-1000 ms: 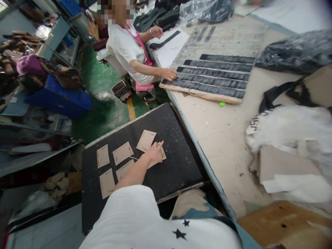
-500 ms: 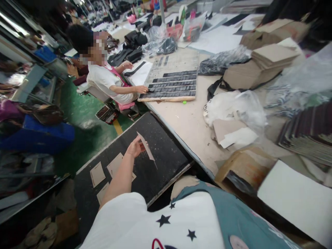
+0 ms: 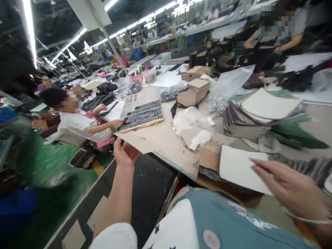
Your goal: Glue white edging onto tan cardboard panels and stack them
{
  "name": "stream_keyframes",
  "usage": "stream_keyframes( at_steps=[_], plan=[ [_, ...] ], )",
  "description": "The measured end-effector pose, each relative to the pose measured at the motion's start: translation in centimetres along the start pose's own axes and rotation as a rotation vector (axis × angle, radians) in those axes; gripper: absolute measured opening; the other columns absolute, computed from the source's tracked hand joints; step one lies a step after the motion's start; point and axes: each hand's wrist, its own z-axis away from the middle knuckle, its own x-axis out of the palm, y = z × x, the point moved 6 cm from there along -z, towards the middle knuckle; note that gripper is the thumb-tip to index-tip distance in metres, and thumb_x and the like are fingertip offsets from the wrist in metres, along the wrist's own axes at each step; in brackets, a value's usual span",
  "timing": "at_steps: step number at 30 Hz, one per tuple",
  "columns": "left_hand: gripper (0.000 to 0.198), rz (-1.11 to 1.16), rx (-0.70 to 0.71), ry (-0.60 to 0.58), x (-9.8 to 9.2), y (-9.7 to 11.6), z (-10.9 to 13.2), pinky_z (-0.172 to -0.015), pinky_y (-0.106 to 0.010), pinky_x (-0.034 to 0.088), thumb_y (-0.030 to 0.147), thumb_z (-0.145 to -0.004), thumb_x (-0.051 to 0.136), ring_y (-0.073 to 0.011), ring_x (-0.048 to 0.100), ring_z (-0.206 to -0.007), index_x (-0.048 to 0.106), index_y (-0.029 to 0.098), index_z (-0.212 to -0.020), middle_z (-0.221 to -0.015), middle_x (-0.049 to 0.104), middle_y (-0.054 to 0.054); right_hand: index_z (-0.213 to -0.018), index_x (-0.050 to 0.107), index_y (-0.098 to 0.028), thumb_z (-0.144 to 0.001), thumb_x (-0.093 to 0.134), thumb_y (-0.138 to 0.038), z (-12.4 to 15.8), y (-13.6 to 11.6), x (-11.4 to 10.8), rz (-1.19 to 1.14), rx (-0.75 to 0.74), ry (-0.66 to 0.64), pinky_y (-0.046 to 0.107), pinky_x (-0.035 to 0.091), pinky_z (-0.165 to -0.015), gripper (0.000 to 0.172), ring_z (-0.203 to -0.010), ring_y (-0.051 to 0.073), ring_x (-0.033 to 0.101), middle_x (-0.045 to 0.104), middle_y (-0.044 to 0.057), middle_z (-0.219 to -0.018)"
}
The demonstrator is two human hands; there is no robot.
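Note:
My left hand (image 3: 126, 154) is raised over the black board (image 3: 153, 183), gripping a thin beige card piece (image 3: 138, 141) between thumb and fingers. At the right, my right hand (image 3: 293, 188) reaches over a white sheet (image 3: 238, 164), thumb and fingertips drawn together. Whether those fingertips pinch anything cannot be made out. The sheet rests on a brown cardboard box (image 3: 211, 157). More beige card pieces (image 3: 74, 237) lie on the black board at the lower left, partly behind my left forearm.
Across the pale table (image 3: 166, 138) a co-worker (image 3: 77, 121) handles black strips on a board (image 3: 142, 114). A plastic bag (image 3: 190, 121), a stack of sheets (image 3: 249, 117) and brown packets (image 3: 193, 93) cover the table's right part. Another person (image 3: 277, 34) is at the far right.
My view has swung up and to the right. My left hand has lifted the card piece, now held flatter. My right hand has come into view over the white sheet.

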Motion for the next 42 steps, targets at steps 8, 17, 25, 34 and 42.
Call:
stream_keyframes(
  at_steps=[8, 17, 25, 34, 42],
  plan=[
    [0.043, 0.074, -0.065, -0.085, 6.4, -3.1, 0.4, -0.082, -0.053, 0.049, 0.053, -0.072, 0.055, -0.0318, 0.063, -0.094, 0.058, 0.016, -0.094, -0.09, 0.066, -0.01, -0.107, 0.063, -0.015, -0.091, 0.047, -0.037, -7.4, -7.8, 11.7, 0.004, -0.267, -0.238, 0.026, 0.045, -0.069, 0.032, -0.079, 0.017, 0.06, 0.063, 0.01, -0.095],
    [0.05, 0.077, -0.141, -0.049, 5.5, -5.1, 0.2, -0.08, -0.049, 0.05, 0.055, -0.068, 0.058, -0.0296, 0.063, -0.092, 0.059, 0.017, -0.1, -0.095, 0.066, -0.011, -0.095, 0.068, -0.016, -0.093, 0.041, -0.03, -8.2, -8.3, 16.3, 0.016, -0.264, -0.436, 0.023, 0.04, -0.067, 0.03, -0.074, 0.014, 0.059, 0.064, 0.007, -0.082],
    [0.044, 0.151, -0.011, 0.027, 2.5, -3.3, -1.8, -0.082, -0.052, 0.049, 0.056, -0.068, 0.058, -0.028, 0.063, -0.092, 0.057, 0.019, -0.092, -0.089, 0.065, -0.007, -0.07, 0.067, -0.016, -0.08, 0.049, -0.017, -9.3, -6.0, 21.2, -0.03, 0.003, -0.653, 0.023, 0.039, -0.068, 0.021, -0.072, 0.015, 0.059, 0.066, 0.006, -0.073],
    [0.047, 0.099, 0.268, -0.079, 1.7, -1.3, -1.0, -0.095, -0.045, 0.043, 0.06, -0.073, 0.052, -0.0263, 0.056, -0.109, 0.062, 0.024, -0.101, -0.103, 0.067, -0.004, -0.072, 0.066, -0.013, -0.082, 0.049, -0.015, -9.3, -0.9, 27.0, -0.04, 0.331, -0.815, 0.019, 0.042, -0.049, 0.019, -0.048, 0.011, 0.056, 0.062, 0.003, -0.053],
    [0.058, 0.015, 0.205, -0.152, 4.3, -5.6, 0.4, -0.097, -0.048, 0.04, 0.059, -0.065, 0.06, -0.0305, 0.05, -0.117, 0.058, 0.029, -0.114, -0.117, 0.061, -0.005, -0.081, 0.068, -0.014, -0.086, 0.047, -0.037, -8.2, -0.6, 22.5, -0.273, 0.397, -0.77, 0.02, 0.043, -0.052, 0.032, -0.058, 0.011, 0.056, 0.066, 0.007, -0.072]
  ],
)
